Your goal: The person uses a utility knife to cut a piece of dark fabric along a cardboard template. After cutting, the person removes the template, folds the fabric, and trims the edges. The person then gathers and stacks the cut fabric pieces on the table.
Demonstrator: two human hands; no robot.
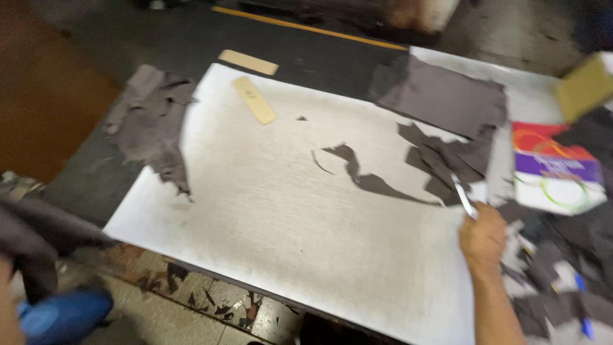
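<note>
The white cutting board (274,217) covers most of the table; dark leather scraps (447,160) lie at its right edge, with a long offcut (367,182) beside them. The right hand (483,237) has its grip closed on a thin blade (463,197) — best kept low and steady. The left hand is out of view.

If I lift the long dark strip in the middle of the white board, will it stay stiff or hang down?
The long dark strip would probably hang limp: it lies flat in a thin, wavy curve. It seems light, like the dark scraps beside it. It may slide easily on the white board, whose surface looks smooth.
</note>
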